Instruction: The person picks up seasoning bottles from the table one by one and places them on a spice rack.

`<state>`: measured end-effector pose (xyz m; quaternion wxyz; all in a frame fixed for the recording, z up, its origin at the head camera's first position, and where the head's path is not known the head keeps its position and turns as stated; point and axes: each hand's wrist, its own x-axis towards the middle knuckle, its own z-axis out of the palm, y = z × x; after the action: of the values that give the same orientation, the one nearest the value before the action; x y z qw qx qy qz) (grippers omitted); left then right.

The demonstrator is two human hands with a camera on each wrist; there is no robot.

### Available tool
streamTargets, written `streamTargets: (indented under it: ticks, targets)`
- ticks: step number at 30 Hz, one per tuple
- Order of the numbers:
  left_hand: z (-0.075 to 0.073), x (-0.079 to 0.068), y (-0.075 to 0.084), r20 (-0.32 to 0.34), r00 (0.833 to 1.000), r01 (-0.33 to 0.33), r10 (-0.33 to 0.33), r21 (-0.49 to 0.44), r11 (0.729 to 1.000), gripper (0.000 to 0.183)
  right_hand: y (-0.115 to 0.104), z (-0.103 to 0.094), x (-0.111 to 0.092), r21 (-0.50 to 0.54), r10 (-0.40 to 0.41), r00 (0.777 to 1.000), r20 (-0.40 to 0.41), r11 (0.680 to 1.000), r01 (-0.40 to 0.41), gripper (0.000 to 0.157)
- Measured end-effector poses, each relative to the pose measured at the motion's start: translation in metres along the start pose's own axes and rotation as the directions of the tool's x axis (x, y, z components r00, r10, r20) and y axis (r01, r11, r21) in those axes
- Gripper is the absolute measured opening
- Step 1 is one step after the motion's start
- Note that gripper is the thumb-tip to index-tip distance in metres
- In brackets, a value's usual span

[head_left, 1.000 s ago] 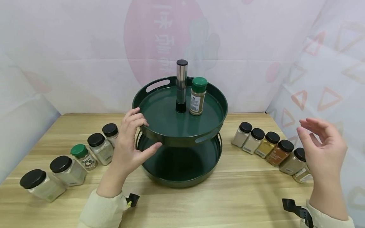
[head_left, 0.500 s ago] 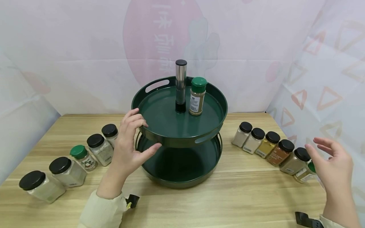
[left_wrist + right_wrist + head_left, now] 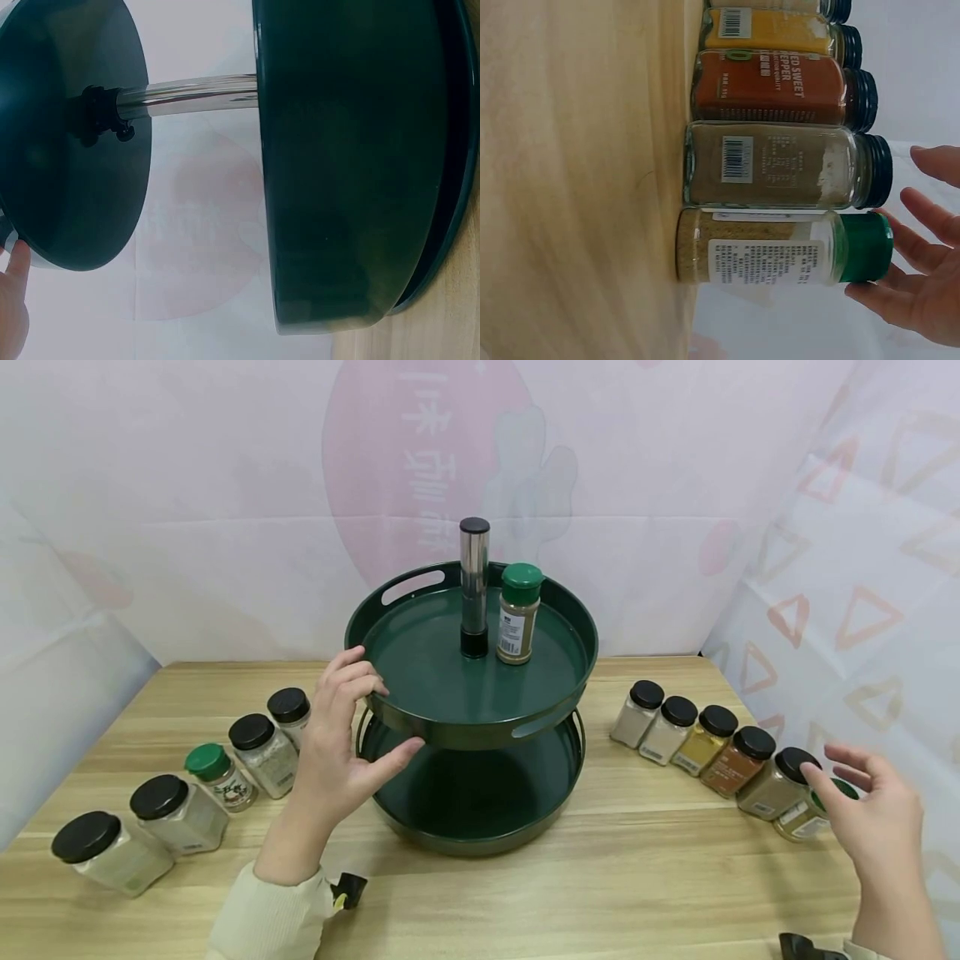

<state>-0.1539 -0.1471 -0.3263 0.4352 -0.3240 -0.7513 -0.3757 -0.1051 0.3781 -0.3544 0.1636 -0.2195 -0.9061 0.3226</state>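
My left hand (image 3: pixel 337 739) holds the left rim of a dark green two-tier round tray (image 3: pixel 420 693), fingers over the edge and thumb below it outside. In the left wrist view, a fingertip (image 3: pixel 19 259) meets the upper tier's edge. A green-capped spice jar (image 3: pixel 517 618) stands on the upper tier beside the metal post (image 3: pixel 474 585). At the right, my right hand (image 3: pixel 873 810) hovers with fingers spread around the green cap (image 3: pixel 866 247) of a round spice jar (image 3: pixel 765 251), the last in the right row. Its fingertips are right at the cap.
Several black-capped spice jars (image 3: pixel 738 760) line up diagonally on the right of the wooden table (image 3: pixel 600 877). Another row (image 3: pixel 262 752) of jars, one with a green cap (image 3: pixel 208 762), stands at the left. A printed cloth (image 3: pixel 637 485) hangs behind.
My right hand has moved down and to the right, toward the green-capped jar at the end of the right row. My left hand has stayed at the tray rim.
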Motion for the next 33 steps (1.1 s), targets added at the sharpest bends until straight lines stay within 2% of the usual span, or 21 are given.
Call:
streamTargets:
  ticks: [8, 14, 20, 25, 33]
  targets:
    - [0.001, 0.0, 0.0, 0.0, 1.0, -0.003, 0.003, -0.003, 1.0, 0.063, 0.009, -0.002, 0.002, -0.049, -0.017, 0.999, 0.051, 0.999, 0.019, 0.063]
    - [0.002, 0.0, 0.001, -0.001, 1.0, -0.011, 0.011, -0.007, 1.0, 0.062, 0.016, -0.004, 0.004, -0.055, -0.061, 0.99, 0.126, 0.996, 0.069, 0.066]
    - [0.001, 0.0, 0.0, -0.001, 1.0, -0.006, 0.006, -0.002, 1.0, 0.062, 0.024, -0.003, 0.008, -0.064, -0.087, 0.982, 0.165, 0.993, 0.099, 0.059]
    - [0.001, 0.001, 0.0, -0.002, 1.0, -0.012, 0.012, -0.005, 1.0, 0.062, 0.034, -0.003, 0.012, -0.057, -0.056, 0.974, 0.221, 0.996, 0.071, 0.06]
    - [0.001, 0.001, 0.001, -0.012, 1.0, -0.018, 0.018, -0.015, 1.0, 0.062, 0.037, -0.004, 0.011, -0.031, -0.077, 0.974, 0.211, 0.996, 0.086, 0.056]
